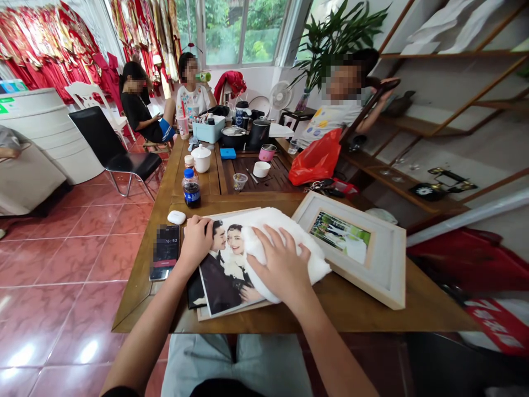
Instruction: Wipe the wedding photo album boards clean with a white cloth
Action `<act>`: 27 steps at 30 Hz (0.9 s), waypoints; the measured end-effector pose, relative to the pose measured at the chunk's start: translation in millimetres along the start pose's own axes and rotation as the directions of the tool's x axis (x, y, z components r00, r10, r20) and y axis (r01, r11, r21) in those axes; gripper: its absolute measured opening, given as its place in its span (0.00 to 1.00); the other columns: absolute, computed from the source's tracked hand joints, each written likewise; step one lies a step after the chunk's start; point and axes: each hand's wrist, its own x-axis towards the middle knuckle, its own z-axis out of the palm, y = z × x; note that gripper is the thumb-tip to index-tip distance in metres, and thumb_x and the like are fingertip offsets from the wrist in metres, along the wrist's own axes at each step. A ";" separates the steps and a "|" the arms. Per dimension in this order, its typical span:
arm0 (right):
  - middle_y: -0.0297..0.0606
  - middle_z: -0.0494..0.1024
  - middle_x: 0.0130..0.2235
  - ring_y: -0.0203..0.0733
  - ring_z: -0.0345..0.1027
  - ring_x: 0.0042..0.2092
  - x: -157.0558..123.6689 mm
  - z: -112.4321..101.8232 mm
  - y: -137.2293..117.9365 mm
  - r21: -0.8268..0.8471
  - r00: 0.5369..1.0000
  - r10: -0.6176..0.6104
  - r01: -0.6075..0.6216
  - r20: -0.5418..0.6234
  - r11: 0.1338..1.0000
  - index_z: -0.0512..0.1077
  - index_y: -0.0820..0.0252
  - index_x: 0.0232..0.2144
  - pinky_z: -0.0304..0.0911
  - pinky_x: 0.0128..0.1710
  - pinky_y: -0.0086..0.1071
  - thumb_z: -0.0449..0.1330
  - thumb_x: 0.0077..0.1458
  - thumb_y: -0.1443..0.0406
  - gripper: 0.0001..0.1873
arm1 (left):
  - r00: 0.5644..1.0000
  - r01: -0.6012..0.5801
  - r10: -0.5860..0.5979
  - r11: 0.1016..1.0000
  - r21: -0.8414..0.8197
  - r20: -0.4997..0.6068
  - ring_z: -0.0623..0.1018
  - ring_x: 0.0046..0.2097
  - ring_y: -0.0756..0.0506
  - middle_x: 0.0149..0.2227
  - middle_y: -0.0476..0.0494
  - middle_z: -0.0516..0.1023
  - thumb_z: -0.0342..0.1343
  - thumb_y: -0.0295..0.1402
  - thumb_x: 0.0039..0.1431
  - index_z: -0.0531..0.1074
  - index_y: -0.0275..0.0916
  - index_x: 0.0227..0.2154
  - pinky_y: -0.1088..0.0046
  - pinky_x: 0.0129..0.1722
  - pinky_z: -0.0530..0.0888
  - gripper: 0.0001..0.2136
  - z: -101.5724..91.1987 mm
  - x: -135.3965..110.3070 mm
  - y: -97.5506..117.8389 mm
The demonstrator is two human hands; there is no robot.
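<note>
A large wedding photo print [225,270] lies flat on the wooden table [363,309] in front of me. My right hand [281,264] lies flat with fingers spread on a white cloth [285,234] that covers the right part of the print. My left hand [196,240] presses on the print's upper left edge, fingers curled down over it. A framed photo in a white frame [355,245] rests just right of the cloth.
A phone [165,251] and a white earbud case [176,216] lie left of the print. Behind it stand a cola bottle [191,187], a tea tray with cups, kettles and a red plastic bag [316,160]. Three people sit at the far end. A black chair [111,146] stands left.
</note>
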 end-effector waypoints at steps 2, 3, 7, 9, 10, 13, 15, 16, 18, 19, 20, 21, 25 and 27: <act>0.42 0.63 0.69 0.61 0.50 0.69 0.5 0.2 7.7 -0.017 0.999 0.044 -0.044 -0.009 0.999 0.64 0.50 0.66 0.53 0.59 0.66 0.52 0.65 0.55 0.29 | 1.000 0.000 0.000 1.000 0.007 -0.005 0.74 0.47 0.39 0.41 0.38 0.76 0.49 0.31 0.70 0.78 0.38 0.40 0.58 0.53 0.72 0.12 0.8 -0.7 0.5; 0.42 0.62 0.69 0.61 0.50 0.69 0.2 0.4 8.8 -0.026 0.998 0.059 -0.059 -0.014 0.998 0.64 0.50 0.66 0.53 0.59 0.66 0.52 0.65 0.55 0.28 | 1.000 0.002 -0.002 1.000 0.010 -0.006 0.74 0.48 0.39 0.41 0.38 0.76 0.49 0.31 0.70 0.78 0.38 0.41 0.58 0.53 0.72 0.11 1.2 -1.0 0.9; 0.44 0.61 0.70 0.65 0.49 0.69 -5.7 1.6 -5.6 -0.035 0.998 0.058 -0.059 -0.017 0.998 0.63 0.52 0.67 0.51 0.59 0.70 0.52 0.65 0.56 0.30 | 1.000 0.011 -0.011 1.000 0.021 -0.012 0.74 0.48 0.39 0.42 0.38 0.76 0.49 0.32 0.70 0.78 0.38 0.41 0.58 0.53 0.72 0.12 2.3 -2.0 3.2; 0.45 0.61 0.70 0.67 0.48 0.69 -11.9 2.4 -20.6 -0.012 1.000 0.016 -0.016 -0.014 1.000 0.62 0.53 0.67 0.50 0.59 0.71 0.53 0.64 0.56 0.31 | 1.000 0.017 -0.016 1.000 0.026 -0.017 0.74 0.48 0.39 0.41 0.39 0.75 0.49 0.32 0.70 0.78 0.39 0.40 0.58 0.52 0.72 0.12 2.3 -2.2 4.3; 0.46 0.61 0.70 0.67 0.48 0.69 -15.7 2.9 -28.9 0.004 1.000 -0.015 0.015 -0.015 1.000 0.62 0.53 0.67 0.49 0.59 0.71 0.54 0.63 0.56 0.32 | 1.000 0.019 -0.019 1.000 0.025 -0.018 0.74 0.48 0.39 0.41 0.39 0.75 0.48 0.32 0.70 0.78 0.39 0.40 0.58 0.52 0.72 0.12 2.1 -2.3 4.8; 0.47 0.61 0.70 0.68 0.48 0.68 -27.6 4.7 -52.5 0.050 0.994 -0.104 0.105 -0.031 0.993 0.63 0.53 0.67 0.46 0.60 0.71 0.56 0.62 0.54 0.33 | 1.000 0.029 -0.029 1.000 0.002 -0.011 0.74 0.48 0.39 0.42 0.39 0.75 0.48 0.33 0.71 0.78 0.40 0.41 0.58 0.52 0.72 0.12 0.4 -2.6 6.0; 0.48 0.61 0.70 0.68 0.47 0.69 -33.6 6.1 -63.4 0.070 0.990 -0.137 0.140 -0.039 0.988 0.62 0.53 0.68 0.45 0.61 0.70 0.56 0.61 0.52 0.35 | 0.999 0.041 -0.041 0.999 -0.012 0.002 0.74 0.48 0.39 0.42 0.39 0.75 0.48 0.33 0.71 0.78 0.39 0.42 0.57 0.53 0.71 0.12 -1.3 -2.8 6.5; 0.48 0.61 0.70 0.67 0.47 0.69 -35.4 6.7 -66.5 0.077 0.989 -0.144 0.147 -0.041 0.986 0.62 0.53 0.68 0.45 0.61 0.69 0.56 0.61 0.52 0.35 | 0.999 0.045 -0.045 0.999 -0.017 0.007 0.74 0.48 0.39 0.42 0.39 0.75 0.48 0.34 0.71 0.78 0.39 0.42 0.57 0.53 0.71 0.12 -2.2 -2.9 6.6; 0.47 0.61 0.70 0.66 0.47 0.69 -36.3 7.6 -67.3 0.087 0.987 -0.154 0.157 -0.043 0.984 0.62 0.53 0.68 0.45 0.61 0.68 0.56 0.61 0.51 0.35 | 0.999 0.047 -0.047 0.999 -0.023 0.013 0.74 0.48 0.39 0.42 0.39 0.75 0.48 0.34 0.71 0.78 0.39 0.42 0.57 0.53 0.71 0.12 -3.5 -3.0 6.3; 0.47 0.61 0.70 0.66 0.48 0.68 -35.6 7.7 -65.1 0.087 0.986 -0.158 0.162 -0.045 0.983 0.62 0.53 0.67 0.45 0.61 0.67 0.56 0.61 0.52 0.34 | 0.999 0.044 -0.044 0.999 -0.025 0.013 0.74 0.48 0.39 0.42 0.39 0.75 0.48 0.33 0.71 0.78 0.39 0.41 0.57 0.53 0.71 0.12 -3.9 -2.9 5.9; 0.46 0.62 0.70 0.65 0.48 0.68 -34.2 7.5 -61.3 0.084 0.986 -0.159 0.163 -0.049 0.983 0.63 0.52 0.67 0.46 0.61 0.66 0.55 0.61 0.52 0.33 | 0.999 0.039 -0.039 0.999 -0.026 0.011 0.74 0.48 0.39 0.42 0.40 0.75 0.48 0.33 0.71 0.78 0.39 0.41 0.58 0.53 0.71 0.12 -3.9 -2.7 5.3; 0.46 0.62 0.69 0.64 0.49 0.68 -32.3 7.2 -55.9 0.077 0.987 -0.154 0.158 -0.054 0.984 0.64 0.52 0.67 0.46 0.61 0.65 0.55 0.62 0.53 0.33 | 0.999 0.033 -0.033 0.999 -0.026 0.008 0.74 0.48 0.40 0.42 0.40 0.75 0.48 0.33 0.71 0.78 0.39 0.41 0.58 0.53 0.71 0.12 -3.6 -2.5 4.4; 0.45 0.64 0.68 0.63 0.51 0.67 -22.4 4.1 -24.5 0.037 0.996 -0.056 0.058 -0.064 0.998 0.65 0.52 0.66 0.48 0.60 0.64 0.54 0.62 0.56 0.31 | 1.000 0.009 -0.009 1.000 -0.021 -0.011 0.74 0.47 0.40 0.41 0.39 0.75 0.49 0.32 0.70 0.78 0.39 0.41 0.59 0.53 0.71 0.12 -0.6 -1.7 -0.1; 0.45 0.64 0.68 0.63 0.52 0.67 -17.8 3.1 -7.2 0.016 0.998 0.008 -0.007 -0.057 1.000 0.65 0.53 0.65 0.50 0.59 0.65 0.53 0.63 0.56 0.30 | 1.000 0.004 -0.004 1.000 -0.020 -0.018 0.74 0.47 0.40 0.41 0.40 0.75 0.49 0.32 0.70 0.78 0.40 0.40 0.59 0.53 0.72 0.11 0.9 -1.4 -1.9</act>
